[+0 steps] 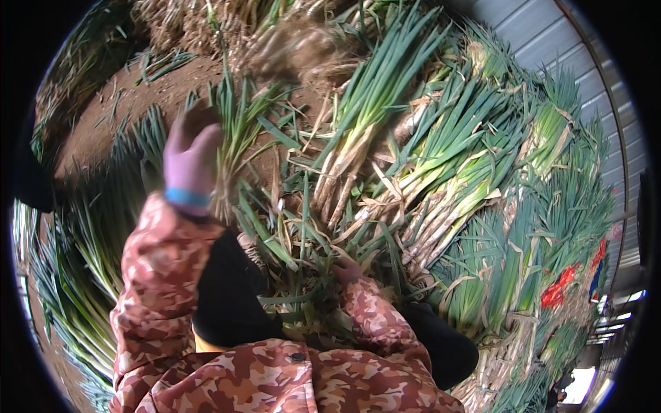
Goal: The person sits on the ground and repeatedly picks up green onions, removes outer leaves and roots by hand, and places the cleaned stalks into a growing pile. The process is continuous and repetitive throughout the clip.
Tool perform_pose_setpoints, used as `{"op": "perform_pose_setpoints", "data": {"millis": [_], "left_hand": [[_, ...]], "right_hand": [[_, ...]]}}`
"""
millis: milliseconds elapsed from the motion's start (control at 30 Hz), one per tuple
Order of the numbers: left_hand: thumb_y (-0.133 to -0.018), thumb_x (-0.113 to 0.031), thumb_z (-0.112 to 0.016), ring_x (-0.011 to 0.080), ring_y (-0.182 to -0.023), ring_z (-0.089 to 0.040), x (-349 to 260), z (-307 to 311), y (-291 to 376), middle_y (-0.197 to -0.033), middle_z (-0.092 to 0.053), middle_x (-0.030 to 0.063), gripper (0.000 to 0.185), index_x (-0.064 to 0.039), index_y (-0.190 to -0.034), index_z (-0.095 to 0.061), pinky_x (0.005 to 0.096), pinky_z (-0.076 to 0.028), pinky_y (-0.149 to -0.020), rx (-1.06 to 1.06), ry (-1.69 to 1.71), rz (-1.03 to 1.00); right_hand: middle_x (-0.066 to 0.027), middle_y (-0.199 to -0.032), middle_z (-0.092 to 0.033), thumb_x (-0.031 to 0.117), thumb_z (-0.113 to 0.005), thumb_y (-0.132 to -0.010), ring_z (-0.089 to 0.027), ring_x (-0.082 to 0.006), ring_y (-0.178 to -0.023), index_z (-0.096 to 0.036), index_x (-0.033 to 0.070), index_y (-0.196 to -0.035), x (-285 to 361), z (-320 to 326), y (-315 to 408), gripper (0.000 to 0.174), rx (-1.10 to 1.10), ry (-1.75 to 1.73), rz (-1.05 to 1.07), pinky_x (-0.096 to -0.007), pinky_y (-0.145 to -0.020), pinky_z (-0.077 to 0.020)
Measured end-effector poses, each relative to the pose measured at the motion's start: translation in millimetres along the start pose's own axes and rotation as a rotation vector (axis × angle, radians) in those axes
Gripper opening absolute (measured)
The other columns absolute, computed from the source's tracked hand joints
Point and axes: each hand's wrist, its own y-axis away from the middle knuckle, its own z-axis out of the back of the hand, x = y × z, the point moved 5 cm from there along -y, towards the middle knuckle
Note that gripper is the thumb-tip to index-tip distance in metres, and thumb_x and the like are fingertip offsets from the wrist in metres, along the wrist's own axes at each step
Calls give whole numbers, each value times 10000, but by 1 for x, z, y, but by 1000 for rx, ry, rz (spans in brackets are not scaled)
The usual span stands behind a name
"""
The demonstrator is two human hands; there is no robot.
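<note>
My left hand [192,155], in a pinkish-purple glove with a blue cuff, is raised on the left and blurred; its thumb and fingers stand apart. Just to its right are some green onions [227,124], blurred at their lower ends; nothing shows between the fingers. My right hand [347,270] is low among loose green onion leaves [310,258] between my knees, its fingers partly hidden, so its grip is unclear. Ahead of it a bunch of long green onions [356,129] leans with pale stalks down. More green onions [449,196] lie to the right of it.
Piled green onions [557,191] line the right side by a corrugated metal wall [547,36]. Another heap of green onions [77,258] is at the left. Onions with dry roots [191,26] lie at the top, beyond bare soil [155,93]. Red material [560,286] shows at right.
</note>
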Motion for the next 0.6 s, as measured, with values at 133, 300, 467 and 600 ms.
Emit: {"op": "perform_pose_setpoints", "data": {"millis": [133, 300, 467, 600], "left_hand": [[-828, 5, -608, 198, -1044, -579, 64, -112, 9, -1168, -588, 128, 491, 20, -1297, -464, 299, -465, -938, 28, 90, 294], [-851, -126, -622, 192, -1042, -565, 103, -131, 41, -1164, -560, 108, 516, 28, -1303, -427, 313, -458, -912, 213, 184, 610], [-841, -187, -634, 202, -1021, -563, 103, -132, 39, -1117, -562, 100, 510, 33, -1263, -448, 350, -456, -910, 183, 126, 725], [-845, -189, -634, 218, -998, -578, 108, -136, 41, -1093, -583, 95, 488, 23, -1249, -462, 350, -465, -864, 185, 153, 855]], "right_hand": [[-51, -816, -661, 222, -681, -807, -601, -126, -701, -654, 59, -1051, 5, 15, -43, 295, 14, -194, -85, -273, -644, -479], [-61, -848, -667, 166, -686, -803, -604, -116, -685, -638, 49, -1099, 12, 22, -133, 322, -81, -358, -143, -249, -628, -490], [-189, -915, -658, 287, -693, -736, -634, -344, -870, -626, 63, -1077, 49, 34, -230, 414, -427, -175, -6, -404, -749, -491], [-202, -1037, -599, 311, -728, -677, -576, -379, -975, -594, 56, -1032, 94, 41, -275, 457, -625, 31, -27, -452, -841, -446]]}}
